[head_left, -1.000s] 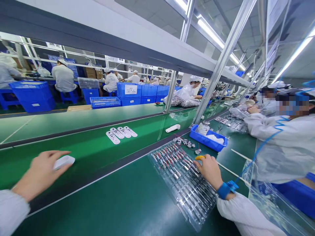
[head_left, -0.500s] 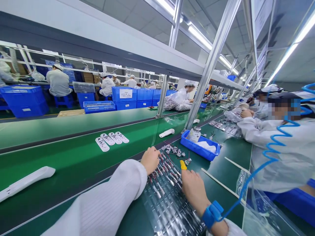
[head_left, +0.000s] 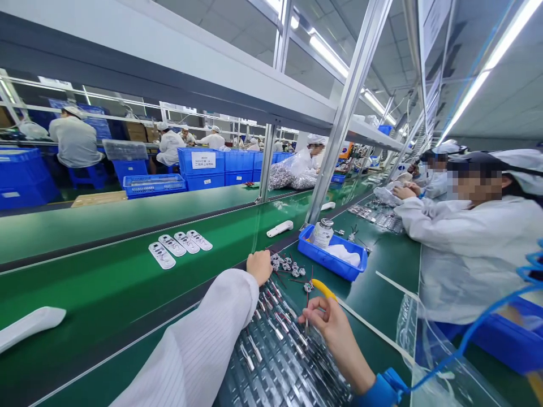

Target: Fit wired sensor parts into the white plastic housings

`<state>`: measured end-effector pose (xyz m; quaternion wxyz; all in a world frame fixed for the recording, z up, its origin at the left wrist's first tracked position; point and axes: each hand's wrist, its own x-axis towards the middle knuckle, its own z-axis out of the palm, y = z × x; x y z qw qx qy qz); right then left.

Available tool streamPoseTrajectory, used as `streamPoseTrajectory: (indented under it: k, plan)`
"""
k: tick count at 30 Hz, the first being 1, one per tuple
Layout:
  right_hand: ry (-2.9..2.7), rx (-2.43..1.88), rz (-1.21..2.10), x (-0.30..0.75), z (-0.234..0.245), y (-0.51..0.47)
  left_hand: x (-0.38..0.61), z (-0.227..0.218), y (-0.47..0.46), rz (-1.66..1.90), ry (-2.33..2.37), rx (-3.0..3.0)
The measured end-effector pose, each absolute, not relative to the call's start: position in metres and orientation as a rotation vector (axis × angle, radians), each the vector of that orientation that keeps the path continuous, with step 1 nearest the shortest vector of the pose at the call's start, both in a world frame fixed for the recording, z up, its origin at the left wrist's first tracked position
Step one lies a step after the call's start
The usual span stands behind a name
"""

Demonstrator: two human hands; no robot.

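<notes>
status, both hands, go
Left hand curled at the small wired parts, hold unclear. Right hand shut on yellow-handled tool, over the clear tray. Blue bin beside, nothing in the way.

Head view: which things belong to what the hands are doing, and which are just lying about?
In use: left hand by the small parts; right hand holding the yellow tool and a wired part; clear tray below.
Lying about: blue bin, jar, four flat plates, white casings on the belt.
</notes>
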<state>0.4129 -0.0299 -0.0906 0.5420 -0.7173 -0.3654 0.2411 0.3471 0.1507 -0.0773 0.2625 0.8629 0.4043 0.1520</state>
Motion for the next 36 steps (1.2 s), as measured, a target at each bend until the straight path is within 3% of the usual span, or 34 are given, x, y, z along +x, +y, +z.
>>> streamPoseTrajectory:
  k: [6,17,36]
  plan:
    - [-0.679,-1.442,0.671,0.398,-0.078,-0.037,0.328,-0.048,0.136,0.573,0.921,1.903]
    - [-0.595,-1.192,0.845,0.345,-0.063,-0.049,0.244,-0.033,0.066,0.357,0.629,1.069]
    - [-0.469,-1.144,0.748,0.338,-0.068,-0.05,0.233,-0.038,0.043,0.446,0.682,0.841]
